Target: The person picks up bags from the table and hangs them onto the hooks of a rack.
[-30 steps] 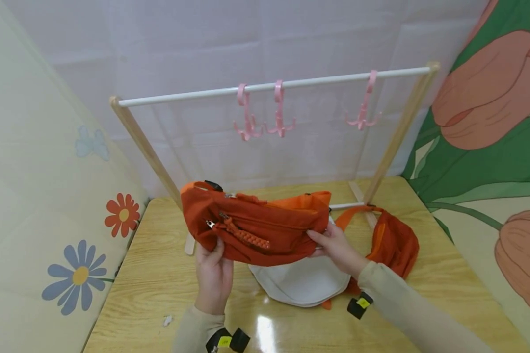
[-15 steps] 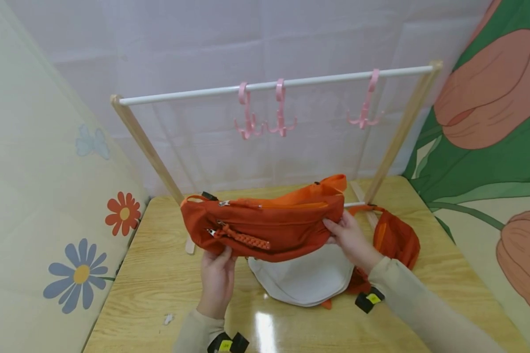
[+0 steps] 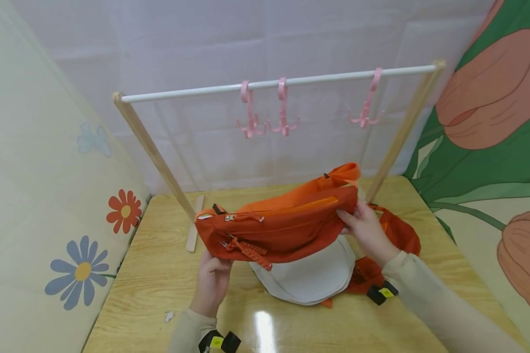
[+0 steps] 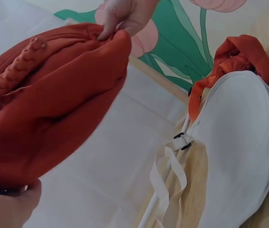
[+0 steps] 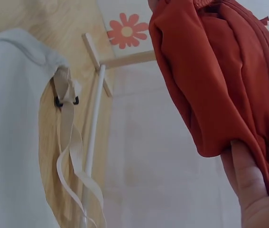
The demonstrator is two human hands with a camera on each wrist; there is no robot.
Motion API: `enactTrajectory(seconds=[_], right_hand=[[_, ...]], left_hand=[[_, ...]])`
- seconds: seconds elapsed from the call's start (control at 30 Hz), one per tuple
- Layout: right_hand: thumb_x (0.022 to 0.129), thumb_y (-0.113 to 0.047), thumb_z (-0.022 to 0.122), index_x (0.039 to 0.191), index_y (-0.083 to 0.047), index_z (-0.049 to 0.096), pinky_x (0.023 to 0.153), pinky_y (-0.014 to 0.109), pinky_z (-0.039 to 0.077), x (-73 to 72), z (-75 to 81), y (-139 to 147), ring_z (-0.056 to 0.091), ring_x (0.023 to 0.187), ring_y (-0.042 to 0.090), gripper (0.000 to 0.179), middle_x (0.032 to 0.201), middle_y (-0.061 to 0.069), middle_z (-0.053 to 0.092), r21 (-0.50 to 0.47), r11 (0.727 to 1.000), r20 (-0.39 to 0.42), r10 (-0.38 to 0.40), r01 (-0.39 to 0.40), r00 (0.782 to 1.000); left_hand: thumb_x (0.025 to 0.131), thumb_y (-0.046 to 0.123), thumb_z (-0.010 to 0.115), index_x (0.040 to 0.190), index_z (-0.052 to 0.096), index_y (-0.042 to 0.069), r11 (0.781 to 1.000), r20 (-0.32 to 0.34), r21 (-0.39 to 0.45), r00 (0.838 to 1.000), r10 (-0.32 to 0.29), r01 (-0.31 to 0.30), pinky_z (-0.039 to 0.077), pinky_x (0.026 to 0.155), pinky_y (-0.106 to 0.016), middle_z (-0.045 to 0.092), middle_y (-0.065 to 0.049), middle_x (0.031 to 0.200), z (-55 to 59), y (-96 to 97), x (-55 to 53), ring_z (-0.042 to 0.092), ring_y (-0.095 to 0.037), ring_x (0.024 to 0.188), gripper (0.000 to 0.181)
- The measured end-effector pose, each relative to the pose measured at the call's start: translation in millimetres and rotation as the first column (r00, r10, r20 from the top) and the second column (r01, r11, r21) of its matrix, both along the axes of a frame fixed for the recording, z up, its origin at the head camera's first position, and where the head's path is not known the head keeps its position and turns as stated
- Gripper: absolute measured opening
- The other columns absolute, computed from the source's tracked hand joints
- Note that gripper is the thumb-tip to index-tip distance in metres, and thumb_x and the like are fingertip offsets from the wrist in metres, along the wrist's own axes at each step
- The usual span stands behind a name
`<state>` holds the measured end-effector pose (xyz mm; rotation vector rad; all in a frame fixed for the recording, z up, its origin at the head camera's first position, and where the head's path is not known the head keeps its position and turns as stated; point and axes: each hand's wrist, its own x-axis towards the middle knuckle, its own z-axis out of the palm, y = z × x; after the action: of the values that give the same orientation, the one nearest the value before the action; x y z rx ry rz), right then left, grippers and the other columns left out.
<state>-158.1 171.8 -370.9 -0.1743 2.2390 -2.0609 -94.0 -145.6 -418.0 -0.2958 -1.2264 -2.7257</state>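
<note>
An orange-red waist bag (image 3: 287, 230) is held up above the table between both hands. My left hand (image 3: 213, 282) grips its lower left corner, thumb on the front. At the right end my right hand (image 3: 368, 230) pinches the fabric, seen close in the right wrist view with fingers (image 5: 249, 178) at the edge. A braided zipper pull (image 3: 251, 252) dangles from the bag's front, and its bright orange strap (image 3: 291, 196) loops up behind. Below it a white bag (image 3: 309, 274) lies on the table, partly covered in the head view.
A rack with a white rail (image 3: 327, 78) and wooden posts stands behind. Three pink hooks hang on it: left (image 3: 249, 110), middle (image 3: 283, 108) and right (image 3: 367, 100). Another orange-red bag (image 3: 402, 233) lies at the right. A small white scrap (image 3: 169, 316) is on the table (image 3: 137, 274).
The held waist bag has shifted rightward and tilted, its right end rising and its left end dropping. More of its strap shows on top, and the zipper pull hangs lower.
</note>
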Motion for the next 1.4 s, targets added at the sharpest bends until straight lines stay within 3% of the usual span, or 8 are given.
enactTrajectory(seconds=[0.17, 0.27, 0.4, 0.53, 0.63, 0.87, 1.1, 1.4], right_hand=[[0.102, -0.015, 0.050, 0.146, -0.001, 0.033, 0.070, 0.023, 0.055, 0.1, 0.3, 8.4, 0.063, 0.088, 0.007, 0.049, 0.113, -0.007, 0.058, -0.003, 1.000, -0.043, -0.002, 0.002, 0.999], [0.102, -0.014, 0.050, 0.144, 0.000, 0.034, 0.069, 0.024, 0.055, 0.5, 0.3, 12.7, 0.063, 0.087, 0.006, 0.047, 0.109, -0.010, 0.059, 0.009, 1.000, -0.055, -0.006, 0.006, 0.998], [0.103, -0.016, 0.049, 0.141, 0.000, 0.037, 0.070, 0.025, 0.055, 0.0, 1.2, 16.6, 0.063, 0.087, 0.008, 0.043, 0.108, -0.009, 0.060, 0.033, 0.999, -0.073, 0.001, 0.002, 0.997], [0.103, -0.018, 0.048, 0.141, 0.002, 0.037, 0.071, 0.026, 0.055, -0.6, 3.0, 18.5, 0.063, 0.089, 0.008, 0.044, 0.110, -0.006, 0.059, 0.066, 0.998, -0.098, 0.015, -0.008, 0.995], [0.104, -0.017, 0.047, 0.143, 0.003, 0.036, 0.071, 0.027, 0.056, -1.0, 5.1, 18.2, 0.063, 0.090, 0.007, 0.045, 0.114, 0.000, 0.059, 0.092, 0.996, -0.108, 0.021, -0.011, 0.994], [0.103, -0.012, 0.047, 0.138, 0.005, 0.042, 0.066, 0.026, 0.055, -3.6, 9.8, 16.9, 0.061, 0.083, 0.006, 0.039, 0.110, 0.005, 0.060, 0.171, 0.985, -0.149, 0.014, 0.011, 0.989], [0.102, -0.004, 0.046, 0.132, 0.008, 0.047, 0.065, 0.025, 0.054, -6.9, 15.0, 12.4, 0.061, 0.080, 0.005, 0.033, 0.112, 0.021, 0.059, 0.214, 0.976, -0.225, 0.019, 0.030, 0.974], [0.097, 0.007, 0.043, 0.133, 0.010, 0.046, 0.064, 0.025, 0.053, -11.0, 18.4, 11.8, 0.058, 0.079, 0.000, 0.035, 0.112, 0.030, 0.057, 0.247, 0.967, -0.253, 0.003, 0.062, 0.967]], left_hand=[[0.079, -0.020, 0.019, 0.123, 0.064, 0.012, 0.987, -0.096, -0.011, 0.983, -0.159, 0.159, 0.041, 0.096, -0.027, 0.064, 0.003, 0.119, -2.0, -13.3, 0.3, 0.056, -0.009, 0.108, 0.071], [0.101, 0.003, 0.011, 0.125, 0.062, 0.011, 0.948, -0.140, 0.030, 0.940, -0.310, 0.317, 0.038, 0.101, -0.027, 0.062, 0.002, 0.124, -2.3, -20.5, 0.6, 0.055, -0.011, 0.115, 0.057], [0.104, 0.038, -0.004, 0.137, 0.056, 0.015, 0.907, -0.143, -0.041, 0.896, -0.420, 0.419, 0.034, 0.106, -0.025, 0.056, 0.003, 0.136, -0.8, -29.1, 0.9, 0.047, -0.009, 0.128, 0.073], [0.104, 0.044, 0.003, 0.122, 0.068, 0.019, 0.913, 0.006, -0.188, 0.930, -0.366, 0.361, 0.044, 0.095, -0.023, 0.066, 0.006, 0.119, 3.5, -32.6, 0.5, 0.058, -0.007, 0.112, 0.072], [0.106, 0.044, 0.011, 0.118, 0.067, 0.022, 0.888, 0.164, -0.307, 0.938, -0.305, 0.343, 0.045, 0.092, -0.024, 0.067, 0.009, 0.113, 6.3, -33.3, -0.3, 0.059, -0.007, 0.107, 0.061], [0.105, 0.033, 0.037, 0.132, 0.059, 0.004, 0.745, 0.322, -0.551, 0.919, -0.226, 0.376, 0.042, 0.096, -0.029, 0.066, 0.002, 0.117, 17.1, -31.0, -6.0, 0.057, -0.011, 0.110, 0.045], [0.092, 0.029, 0.067, 0.124, 0.059, -0.004, 0.550, 0.457, -0.725, 0.887, -0.064, 0.414, 0.049, 0.077, -0.029, 0.067, -0.005, 0.099, 28.7, -20.3, -17.4, 0.061, -0.012, 0.086, 0.046], [0.093, 0.005, 0.063, 0.106, 0.053, -0.007, 0.561, 0.313, -0.790, 0.949, 0.021, 0.248, 0.051, 0.063, -0.024, 0.059, -0.009, 0.093, 41.6, -18.7, -23.1, 0.060, -0.012, 0.075, 0.021]])
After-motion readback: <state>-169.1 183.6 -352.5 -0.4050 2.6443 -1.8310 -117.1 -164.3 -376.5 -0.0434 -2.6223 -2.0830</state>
